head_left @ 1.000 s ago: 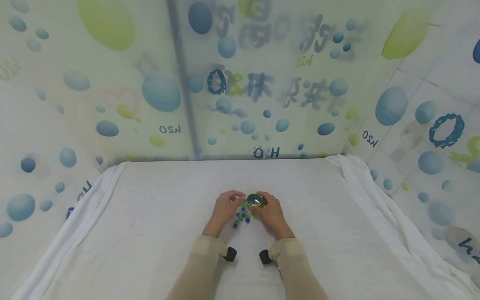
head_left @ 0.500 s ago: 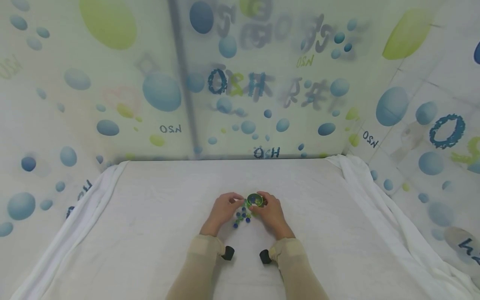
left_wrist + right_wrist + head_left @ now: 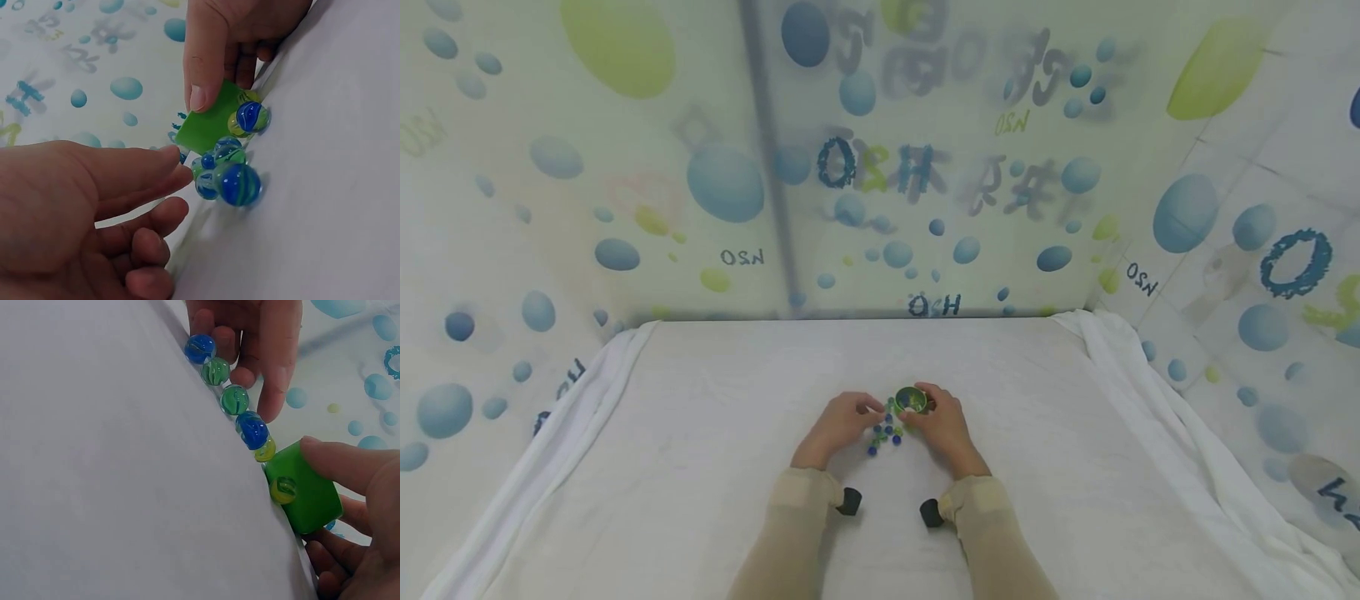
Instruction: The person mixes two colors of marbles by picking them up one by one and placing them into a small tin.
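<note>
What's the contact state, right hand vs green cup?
Touching: the left wrist view shows the right hand with its thumb laid on the green cup.

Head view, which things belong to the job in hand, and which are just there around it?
Seem part of the job:
green cup, gripped by the right hand
swirled marbles, with the left hand beside them

Just around it:
white cloth underneath
printed backdrop
black wrist pieces at the sleeves

on my feed i find a screened-off booth; the wider premises i cannot determine. evidence: curtains (image 3: pixel 820 229) printed with dots (image 3: pixel 726 183) and mirrored h2o lettering (image 3: pixel 874 168) on three sides, white cloth (image 3: pixel 700 467) spread between.
</note>
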Demonstrator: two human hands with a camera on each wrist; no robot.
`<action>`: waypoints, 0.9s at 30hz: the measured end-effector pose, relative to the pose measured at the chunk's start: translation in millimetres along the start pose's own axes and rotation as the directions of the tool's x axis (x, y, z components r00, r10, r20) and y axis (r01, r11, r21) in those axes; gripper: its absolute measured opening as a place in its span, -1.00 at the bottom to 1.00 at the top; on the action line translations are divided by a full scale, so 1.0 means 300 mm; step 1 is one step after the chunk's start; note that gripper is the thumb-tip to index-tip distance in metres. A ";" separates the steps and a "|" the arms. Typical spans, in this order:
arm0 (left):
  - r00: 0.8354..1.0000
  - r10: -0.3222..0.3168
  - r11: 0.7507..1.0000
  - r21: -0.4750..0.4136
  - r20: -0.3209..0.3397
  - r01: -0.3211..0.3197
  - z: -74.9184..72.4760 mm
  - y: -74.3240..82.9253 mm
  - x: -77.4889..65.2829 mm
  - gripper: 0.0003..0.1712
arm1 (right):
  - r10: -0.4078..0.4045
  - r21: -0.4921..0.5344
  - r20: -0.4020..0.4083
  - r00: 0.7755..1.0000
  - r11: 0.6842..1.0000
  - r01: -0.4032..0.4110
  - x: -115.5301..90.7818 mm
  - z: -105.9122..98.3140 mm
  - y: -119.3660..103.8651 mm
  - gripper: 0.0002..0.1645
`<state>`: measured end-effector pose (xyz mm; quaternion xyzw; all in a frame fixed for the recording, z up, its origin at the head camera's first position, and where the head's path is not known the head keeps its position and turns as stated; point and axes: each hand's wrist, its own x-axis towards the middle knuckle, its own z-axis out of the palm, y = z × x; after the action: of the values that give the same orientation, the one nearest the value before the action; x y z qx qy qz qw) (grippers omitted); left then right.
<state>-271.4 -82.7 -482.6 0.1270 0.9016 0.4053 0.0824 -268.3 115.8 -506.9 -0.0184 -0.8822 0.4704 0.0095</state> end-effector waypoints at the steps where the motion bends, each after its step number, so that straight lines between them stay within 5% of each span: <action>1: 1.000 -0.002 1.000 0.005 0.010 0.002 -0.004 -0.002 -0.001 -0.83 | 0.001 -0.002 0.000 1.000 1.000 -0.001 0.001 0.001 0.000 -0.27; 12: 0.993 0.074 0.997 0.021 0.095 -0.076 -0.019 -0.026 -0.004 -0.77 | 0.037 0.001 0.004 0.999 0.999 -0.037 0.007 0.006 0.007 -0.26; 27: 0.995 0.072 0.996 0.045 0.068 -0.075 -0.012 -0.025 -0.013 -0.77 | 0.038 0.009 0.011 0.999 0.999 -0.038 0.007 0.005 0.008 -0.25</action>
<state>-269.7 -91.2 -485.5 0.1755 0.9025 0.3820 0.0941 -270.5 116.1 -509.7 -0.0326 -0.8795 0.4748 -0.0042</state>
